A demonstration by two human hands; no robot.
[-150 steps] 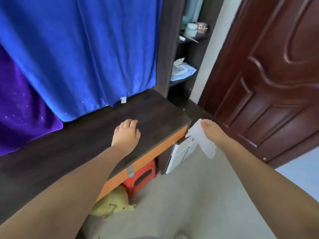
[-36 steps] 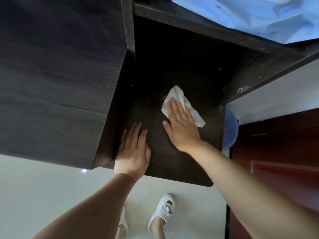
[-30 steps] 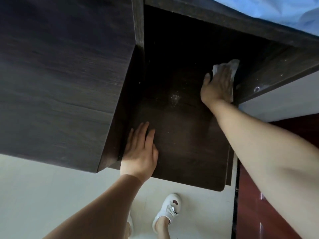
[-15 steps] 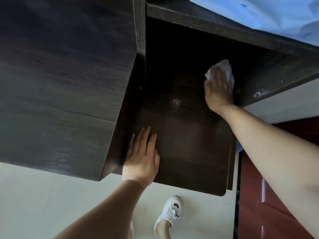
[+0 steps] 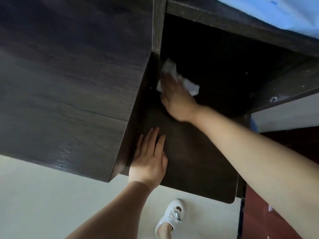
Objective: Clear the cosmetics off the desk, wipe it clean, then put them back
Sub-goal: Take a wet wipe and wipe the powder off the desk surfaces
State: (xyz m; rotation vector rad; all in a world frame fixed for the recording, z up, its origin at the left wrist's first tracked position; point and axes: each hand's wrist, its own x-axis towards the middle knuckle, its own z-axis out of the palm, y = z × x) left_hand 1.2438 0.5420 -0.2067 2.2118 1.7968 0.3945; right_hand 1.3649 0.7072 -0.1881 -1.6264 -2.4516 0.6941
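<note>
I look straight down at a dark wood desk (image 5: 69,83) and a lower dark shelf surface (image 5: 198,161) set in a cubby to its right. My right hand (image 5: 176,99) presses a crumpled white wipe (image 5: 189,85) flat onto the shelf at its far left corner, against the upright panel. My left hand (image 5: 150,163) lies flat, fingers together, on the shelf's near left part beside the desk's edge. No cosmetics are in view.
An upper shelf board (image 5: 241,28) carries pale blue fabric (image 5: 284,12) at the top right. A side panel (image 5: 284,87) closes the cubby on the right. A red-brown door (image 5: 269,214) stands at the lower right. My white shoe (image 5: 172,218) is on the pale floor (image 5: 43,204).
My right hand has swept the wipe from the shelf's far right corner across to its far left corner. My left hand has stayed pressed on the shelf.
</note>
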